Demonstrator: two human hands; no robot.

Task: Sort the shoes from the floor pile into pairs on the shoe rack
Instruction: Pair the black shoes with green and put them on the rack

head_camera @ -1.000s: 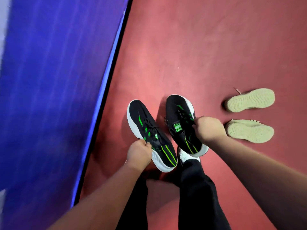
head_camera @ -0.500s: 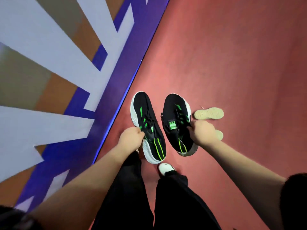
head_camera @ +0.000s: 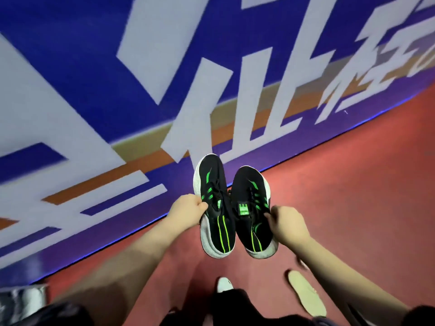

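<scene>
I hold a pair of black sneakers with green stripes and white soles in the air, side by side, toes pointing away. My left hand grips the left sneaker at its collar. My right hand grips the right sneaker the same way. A beige shoe lies sole-up on the red floor behind my right forearm. No shoe rack is in view.
A blue banner wall with large white and orange lettering runs across the upper view, meeting the red floor along a diagonal edge. My dark trousers and a white shoe toe show at the bottom. A grey object sits bottom left.
My view has swung left toward the banner wall while both hands carry the sneakers. The beige shoes have slid from the right side to behind my right arm; one stays visible.
</scene>
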